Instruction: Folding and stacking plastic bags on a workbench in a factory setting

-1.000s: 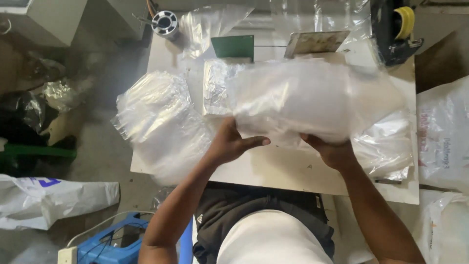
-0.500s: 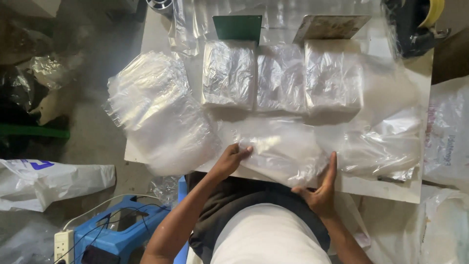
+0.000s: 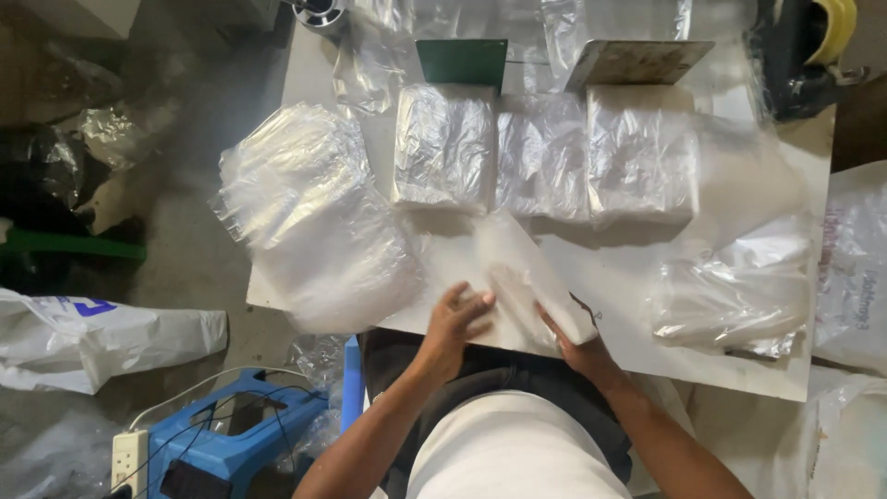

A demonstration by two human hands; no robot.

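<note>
Left hand [image 3: 455,319]: I press it flat on a clear plastic bag [image 3: 504,277].
Right hand [image 3: 575,344]: I grip the bag's near edge.
Behind: three folded bag stacks [image 3: 545,157] on the white table [image 3: 730,365].

A white worktable [image 3: 739,360] stands on a grey concrete floor [image 3: 185,249], seen from above in soft, even light. To the left of the table, the floor holds a white plastic sack [image 3: 83,337], a blue stool [image 3: 249,444] with a white power strip [image 3: 129,459] beside it, and dark clutter in shadow; more white sacks [image 3: 855,268] crowd the right edge
</note>
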